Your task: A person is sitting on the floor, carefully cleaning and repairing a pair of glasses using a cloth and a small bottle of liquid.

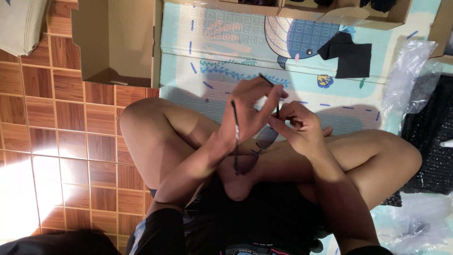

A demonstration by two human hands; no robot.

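Here both hands raise thin dark-framed tinted glasses [257, 137] above crossed legs, left hand [252, 106] fingers pinching one temple arm, right hand [302, 127] fingers closed on the other, spreading them apart.

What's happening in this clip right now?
A person sits cross-legged on a patterned mat, holding a pair of dark glasses over their lap with both bare hands. The left hand grips the frame, one temple arm running down past the wrist; the right hand pinches the other temple near the lens. A black cloth lies on the mat ahead, an open cardboard box on the tiled floor, and clear plastic bags beside them.
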